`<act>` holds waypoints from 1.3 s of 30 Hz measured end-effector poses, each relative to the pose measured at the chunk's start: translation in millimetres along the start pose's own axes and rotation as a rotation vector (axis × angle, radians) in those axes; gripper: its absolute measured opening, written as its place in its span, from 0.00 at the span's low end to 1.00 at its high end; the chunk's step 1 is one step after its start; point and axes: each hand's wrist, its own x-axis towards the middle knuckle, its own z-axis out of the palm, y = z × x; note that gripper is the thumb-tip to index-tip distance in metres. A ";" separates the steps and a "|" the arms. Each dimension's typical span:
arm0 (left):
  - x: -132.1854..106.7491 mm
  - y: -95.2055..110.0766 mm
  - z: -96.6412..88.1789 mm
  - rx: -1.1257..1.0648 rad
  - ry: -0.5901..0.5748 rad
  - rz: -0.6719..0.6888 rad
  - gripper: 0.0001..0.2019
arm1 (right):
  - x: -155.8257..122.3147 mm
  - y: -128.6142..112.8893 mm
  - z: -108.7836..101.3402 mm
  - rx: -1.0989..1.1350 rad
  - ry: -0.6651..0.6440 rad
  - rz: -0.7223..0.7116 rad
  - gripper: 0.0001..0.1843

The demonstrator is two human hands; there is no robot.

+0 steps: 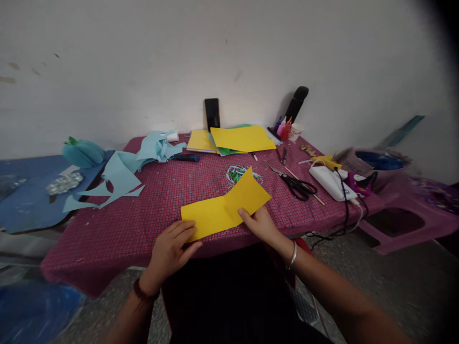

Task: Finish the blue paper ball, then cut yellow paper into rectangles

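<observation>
A strip of yellow paper (210,215) lies near the table's front edge, its right part bent upward along a crease. My right hand (260,222) grips that raised part, thumb on the near face and fingers hidden behind it. My left hand (175,246) rests on the paper's left end, fingers laid over its lower corner and the thumb stretched apart below the edge. Just behind the raised part sits a small heap of shredded paper (233,175), partly covered by it. Black-handled scissors (299,186) lie open-bladed to the right, beside a thin wooden stick (317,198).
Light blue paper scraps (120,174) and a utility knife (186,157) lie to the left. Yellow sheets (247,138) and a phone (212,113) stand at the back. A white power strip (333,184) with cables is at the right edge. A blue paper pumpkin (84,153) sits far left.
</observation>
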 end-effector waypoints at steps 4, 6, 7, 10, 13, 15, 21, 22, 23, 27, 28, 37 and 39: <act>1.1 0.6 -0.4 0.002 -0.002 -0.007 0.12 | -0.3 0.4 0.4 -0.008 0.010 -0.008 0.14; 1.5 1.0 -0.8 0.001 -0.004 -0.008 0.11 | -0.3 0.9 0.6 -0.007 0.007 -0.007 0.14; 1.6 1.2 -1.0 0.000 -0.009 -0.008 0.11 | -0.2 1.1 0.7 -0.004 0.005 -0.005 0.14; 1.9 1.7 -1.3 -0.001 -0.019 -0.017 0.11 | -0.1 1.9 0.9 -0.005 0.007 -0.001 0.16; 1.8 1.8 -1.4 0.002 -0.025 -0.023 0.11 | -0.1 2.7 0.9 -0.013 0.003 -0.003 0.16; 1.7 1.7 -1.6 0.003 -0.030 -0.019 0.11 | -0.3 3.0 1.0 -0.014 0.003 -0.001 0.17; 1.2 1.2 -2.3 0.001 -0.037 -0.014 0.11 | -1.1 3.4 1.5 0.000 0.003 -0.002 0.16; 1.2 1.1 -2.2 0.000 -0.034 -0.014 0.11 | -1.1 3.4 1.5 -0.002 0.004 -0.005 0.16; 1.2 1.0 -2.0 -0.001 -0.034 -0.013 0.11 | -1.0 3.3 1.5 -0.004 0.005 -0.009 0.16; 1.7 0.9 -0.9 0.001 -0.038 -0.011 0.11 | -0.7 3.3 1.4 -0.020 0.012 -0.015 0.15; 1.9 1.0 -0.8 0.002 -0.039 -0.011 0.11 | -0.7 3.4 1.3 -0.021 0.010 -0.014 0.15; 2.6 1.5 -2.3 0.002 -0.035 -0.009 0.11 | -0.8 3.0 1.5 -0.026 0.006 -0.015 0.16; 2.4 1.6 -2.0 -0.003 -0.034 -0.015 0.11 | -0.8 3.2 1.7 -0.031 0.010 -0.013 0.16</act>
